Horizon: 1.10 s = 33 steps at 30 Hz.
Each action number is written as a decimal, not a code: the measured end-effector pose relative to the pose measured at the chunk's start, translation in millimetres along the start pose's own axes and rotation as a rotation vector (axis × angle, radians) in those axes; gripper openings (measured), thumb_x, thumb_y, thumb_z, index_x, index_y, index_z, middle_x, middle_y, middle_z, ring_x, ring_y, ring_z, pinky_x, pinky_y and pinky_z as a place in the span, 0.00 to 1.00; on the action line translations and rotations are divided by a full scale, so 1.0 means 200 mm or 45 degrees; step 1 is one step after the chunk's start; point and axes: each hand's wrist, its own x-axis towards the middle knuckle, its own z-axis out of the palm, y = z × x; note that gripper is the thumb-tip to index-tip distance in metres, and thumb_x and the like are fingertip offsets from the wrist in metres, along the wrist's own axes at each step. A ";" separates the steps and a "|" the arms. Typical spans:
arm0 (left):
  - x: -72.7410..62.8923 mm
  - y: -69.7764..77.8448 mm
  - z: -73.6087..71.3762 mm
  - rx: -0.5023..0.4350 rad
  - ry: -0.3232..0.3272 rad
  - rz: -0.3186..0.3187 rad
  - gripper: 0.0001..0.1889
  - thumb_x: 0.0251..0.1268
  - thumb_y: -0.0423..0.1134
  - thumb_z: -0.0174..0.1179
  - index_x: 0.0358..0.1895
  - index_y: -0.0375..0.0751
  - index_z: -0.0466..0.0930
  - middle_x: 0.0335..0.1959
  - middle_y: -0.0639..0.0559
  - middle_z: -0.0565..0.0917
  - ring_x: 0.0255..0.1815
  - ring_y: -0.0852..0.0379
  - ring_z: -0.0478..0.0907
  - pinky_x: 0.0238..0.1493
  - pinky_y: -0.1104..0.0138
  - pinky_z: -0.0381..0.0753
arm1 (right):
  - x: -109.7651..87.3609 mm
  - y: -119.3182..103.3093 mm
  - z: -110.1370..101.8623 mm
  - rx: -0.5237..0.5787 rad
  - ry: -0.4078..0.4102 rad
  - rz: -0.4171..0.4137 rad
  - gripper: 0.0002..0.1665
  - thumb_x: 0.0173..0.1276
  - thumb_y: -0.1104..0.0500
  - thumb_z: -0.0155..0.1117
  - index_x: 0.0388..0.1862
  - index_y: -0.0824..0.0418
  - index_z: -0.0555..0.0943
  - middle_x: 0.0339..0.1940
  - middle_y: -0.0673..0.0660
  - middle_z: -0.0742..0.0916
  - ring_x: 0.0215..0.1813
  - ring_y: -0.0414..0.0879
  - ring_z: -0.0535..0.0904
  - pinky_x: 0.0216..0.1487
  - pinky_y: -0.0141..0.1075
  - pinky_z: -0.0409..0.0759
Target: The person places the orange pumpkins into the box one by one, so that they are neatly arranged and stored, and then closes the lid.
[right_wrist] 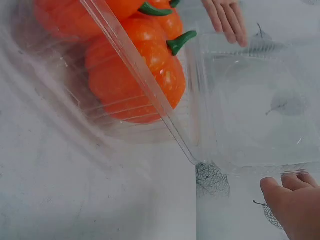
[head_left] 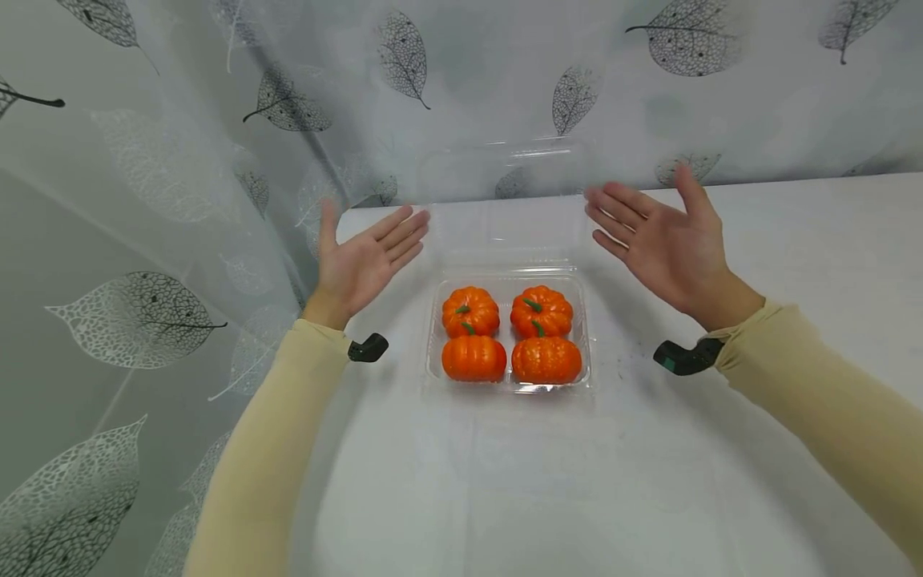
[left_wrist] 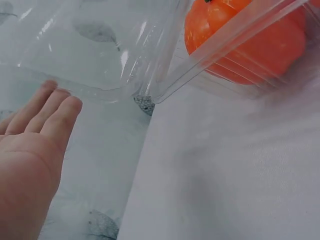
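Observation:
A clear plastic clamshell box (head_left: 587, 349) stands on the white table with its lid (head_left: 505, 220) raised at the back. Small orange pumpkins with green stems fill the base: a back pair, with the left one (head_left: 470, 311) beside the right one (head_left: 542, 311), and a front pair, left (head_left: 474, 358) and right (head_left: 546, 360). My left hand (head_left: 364, 260) is by the lid's left side, fingers straight, thumb up. Mirroring it, my right hand (head_left: 671, 244) is at the lid's right side with fingers extended. Both sets of fingertips come close to the lid's edges; contact is unclear. Neither hand grips anything.
A grey-white curtain (head_left: 469, 80) with a leaf pattern hangs behind the table and along its left side. White cloth (head_left: 541, 481) covers the table. Black wrist devices, one on the left (head_left: 368, 348) and one on the right (head_left: 688, 357), stick out from the sleeves.

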 end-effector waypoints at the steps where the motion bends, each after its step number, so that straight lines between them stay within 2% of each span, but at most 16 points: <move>1: -0.02 0.01 0.01 0.016 0.007 -0.001 0.56 0.65 0.79 0.43 0.79 0.31 0.52 0.78 0.36 0.60 0.79 0.41 0.53 0.78 0.56 0.50 | -0.02 0.00 0.01 -0.010 -0.013 0.001 0.53 0.77 0.31 0.42 0.84 0.58 0.38 0.84 0.54 0.53 0.83 0.50 0.43 0.80 0.44 0.38; 7: -0.13 0.03 0.08 0.167 0.078 -0.029 0.54 0.67 0.77 0.42 0.77 0.29 0.57 0.76 0.35 0.62 0.78 0.42 0.59 0.76 0.56 0.56 | -0.10 -0.01 0.06 -0.144 -0.061 -0.001 0.50 0.79 0.32 0.36 0.84 0.61 0.37 0.84 0.56 0.52 0.83 0.54 0.44 0.79 0.46 0.39; 14: -0.23 0.01 0.15 0.416 0.173 -0.079 0.45 0.77 0.67 0.38 0.77 0.28 0.56 0.75 0.36 0.65 0.76 0.44 0.62 0.73 0.57 0.62 | -0.17 0.00 0.09 -0.281 -0.023 0.021 0.44 0.82 0.36 0.34 0.84 0.61 0.42 0.83 0.58 0.56 0.82 0.54 0.49 0.78 0.44 0.47; 16: -0.25 0.00 0.17 0.502 0.201 -0.078 0.43 0.79 0.65 0.38 0.76 0.27 0.58 0.74 0.36 0.67 0.75 0.44 0.64 0.72 0.57 0.64 | -0.20 0.01 0.10 -0.332 0.011 0.024 0.41 0.83 0.39 0.35 0.83 0.62 0.46 0.81 0.59 0.60 0.81 0.53 0.53 0.78 0.42 0.52; 23: -0.34 -0.07 0.21 0.818 0.337 -0.087 0.32 0.83 0.51 0.44 0.73 0.25 0.62 0.72 0.35 0.69 0.72 0.43 0.68 0.68 0.59 0.70 | -0.25 0.07 0.15 -0.572 0.274 0.115 0.34 0.83 0.49 0.47 0.81 0.61 0.55 0.78 0.58 0.64 0.76 0.51 0.62 0.72 0.37 0.66; 29: -0.40 -0.15 0.21 0.987 0.421 -0.075 0.24 0.80 0.41 0.53 0.70 0.28 0.70 0.70 0.41 0.74 0.70 0.49 0.72 0.67 0.62 0.71 | -0.29 0.13 0.17 -0.736 0.351 0.099 0.35 0.79 0.56 0.59 0.79 0.58 0.59 0.74 0.60 0.69 0.71 0.47 0.68 0.61 0.28 0.74; 33: -0.43 -0.20 0.22 1.096 0.456 -0.060 0.22 0.76 0.40 0.59 0.67 0.35 0.76 0.66 0.47 0.78 0.66 0.53 0.75 0.69 0.59 0.69 | -0.32 0.17 0.18 -0.842 0.375 0.083 0.34 0.77 0.58 0.61 0.78 0.60 0.61 0.74 0.60 0.70 0.71 0.48 0.69 0.60 0.27 0.75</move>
